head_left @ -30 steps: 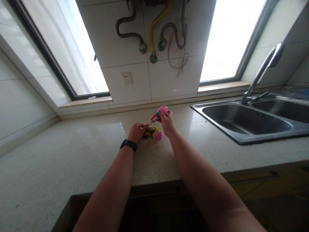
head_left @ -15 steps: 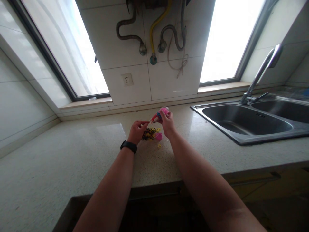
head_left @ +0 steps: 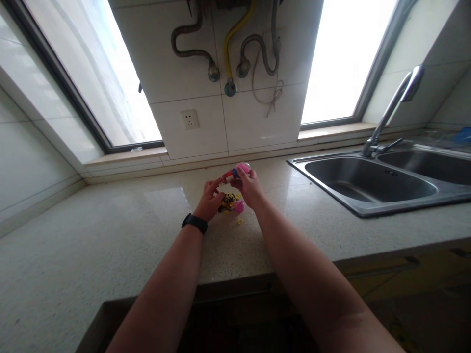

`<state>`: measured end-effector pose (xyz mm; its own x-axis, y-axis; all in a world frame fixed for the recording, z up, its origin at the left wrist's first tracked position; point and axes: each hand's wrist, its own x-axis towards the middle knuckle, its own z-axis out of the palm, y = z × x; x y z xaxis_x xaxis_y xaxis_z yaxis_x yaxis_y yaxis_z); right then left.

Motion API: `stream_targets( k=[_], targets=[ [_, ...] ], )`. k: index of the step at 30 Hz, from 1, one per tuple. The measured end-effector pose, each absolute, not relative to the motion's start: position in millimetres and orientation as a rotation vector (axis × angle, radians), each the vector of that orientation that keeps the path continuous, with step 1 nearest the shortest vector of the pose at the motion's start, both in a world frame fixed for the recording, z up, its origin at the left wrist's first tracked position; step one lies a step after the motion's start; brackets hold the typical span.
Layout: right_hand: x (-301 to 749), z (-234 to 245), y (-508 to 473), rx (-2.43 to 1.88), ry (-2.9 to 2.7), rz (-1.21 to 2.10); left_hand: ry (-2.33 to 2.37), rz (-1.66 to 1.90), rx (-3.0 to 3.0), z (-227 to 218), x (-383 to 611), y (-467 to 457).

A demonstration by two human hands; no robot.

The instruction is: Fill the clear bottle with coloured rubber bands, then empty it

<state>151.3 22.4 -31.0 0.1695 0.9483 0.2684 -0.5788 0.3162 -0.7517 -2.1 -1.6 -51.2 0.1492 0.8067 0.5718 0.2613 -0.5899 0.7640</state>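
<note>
My right hand [head_left: 251, 188] is closed around a small toy-like object [head_left: 235, 172], pink and clear at its upper end, blue in the middle and red at the lower end. It is tilted, with the red end pointing down and left. At that end the fingers of my left hand [head_left: 210, 198] are pinched together, and a black band circles the wrist. Under the hands lies a pile of small yellow and black pieces [head_left: 229, 201], too small to name. A bright pink piece [head_left: 239, 206] rests against the pile, and one yellow ring-like bit [head_left: 240, 221] lies in front.
The pale speckled countertop [head_left: 147, 230] runs along a tiled wall with a socket [head_left: 190, 119] and hoses [head_left: 228, 44]. To the right is a steel double sink [head_left: 368, 179] with a tall faucet [head_left: 390, 113]. The counter's front edge is close to my forearms.
My left fingers have come up onto the red end of the object, with the thumb lower. The whole view has shifted slightly, so everything sits a little further left.
</note>
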Motion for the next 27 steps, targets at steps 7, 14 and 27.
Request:
stream_targets(
  k=[7, 14, 27],
  targets=[
    [144, -32, 14, -0.549, -0.967, 1.241, 1.092, 1.346, 2.189, -54, -3, -1],
    [145, -32, 15, -0.586, -0.938, 1.214, 1.174, 1.335, 2.325, -56, -7, 3],
    [151, -36, 25, -0.742, -0.788, 1.127, 1.080, 1.306, 2.321, -53, -12, 10]
  ],
)
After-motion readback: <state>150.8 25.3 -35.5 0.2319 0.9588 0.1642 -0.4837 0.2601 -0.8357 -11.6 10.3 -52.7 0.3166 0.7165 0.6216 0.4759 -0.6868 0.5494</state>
